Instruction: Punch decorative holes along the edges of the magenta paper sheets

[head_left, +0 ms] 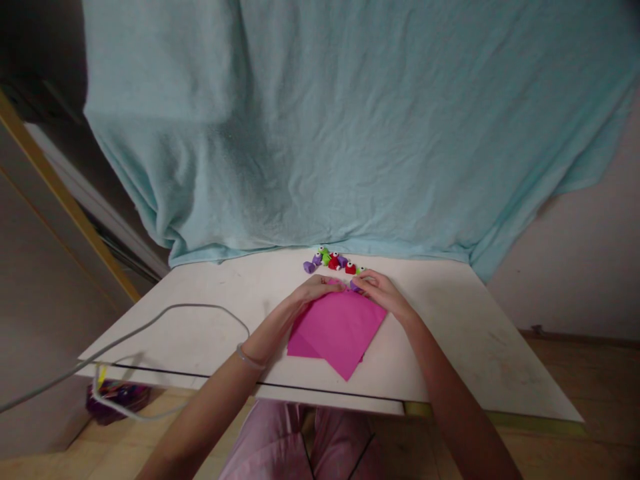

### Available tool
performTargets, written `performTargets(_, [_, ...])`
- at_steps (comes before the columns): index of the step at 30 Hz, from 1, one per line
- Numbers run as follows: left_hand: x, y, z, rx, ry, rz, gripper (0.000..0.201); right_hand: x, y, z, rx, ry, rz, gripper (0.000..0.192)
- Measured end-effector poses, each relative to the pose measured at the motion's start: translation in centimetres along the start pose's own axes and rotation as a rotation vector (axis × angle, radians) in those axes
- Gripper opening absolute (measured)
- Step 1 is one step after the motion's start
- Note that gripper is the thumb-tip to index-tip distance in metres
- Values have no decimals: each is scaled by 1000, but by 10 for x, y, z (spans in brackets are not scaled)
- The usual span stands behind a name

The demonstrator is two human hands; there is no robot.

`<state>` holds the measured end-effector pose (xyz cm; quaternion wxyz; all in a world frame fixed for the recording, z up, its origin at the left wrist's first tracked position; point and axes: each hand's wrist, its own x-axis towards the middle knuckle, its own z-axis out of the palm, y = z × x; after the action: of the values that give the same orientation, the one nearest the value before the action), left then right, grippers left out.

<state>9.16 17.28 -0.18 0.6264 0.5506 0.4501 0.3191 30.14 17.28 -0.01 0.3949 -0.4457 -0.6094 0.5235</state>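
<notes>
Nearest, pink trousers (295, 440) show under the white table's (450, 347) front edge, with a grey cable (165, 317) looping at left. On the table lie stacked pink paper sheets (337, 330), turned corner-forward, seemingly so their far corner can be worked. The left hand (320, 288) and right hand (380, 288) press flat on that far edge, fingers close together, perhaps pinching it. Just beyond sit small googly-eyed paper figures (333, 261), then a hanging teal blanket (350, 127)

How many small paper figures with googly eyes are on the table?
About 6, though some may overlap: a row of small paper figures purple, green, red, along the table far edge, beyond both hands; one purple piece sits at the right hand fingertips.
</notes>
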Motion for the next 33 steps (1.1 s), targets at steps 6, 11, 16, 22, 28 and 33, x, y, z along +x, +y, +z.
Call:
performTargets(6, [1, -7, -3, 3, -31, -10, 25, -1, 1, 2, -60, 14, -22, 44])
performTargets(11, [6, -14, -8, -4, -80, -13, 29, 1, 4, 1, -91, 9, -24, 44])
performTargets(16, [9, -17, -9, -54, -97, -44, 33, 1, 8, -2, -127, 2, -33, 42])
performTargets(22, [4, -11, -7, -65, -96, -49, 31, 0, 6, -2, -145, -6, -41, 41])
performTargets(28, [6, -14, -8, -79, -94, -71, 36, 0, 7, -2, -159, -21, -30, 41])
performTargets(33, [6, -16, -8, -95, -73, -53, 32, 1, 7, -2, -135, -48, -8, 40])
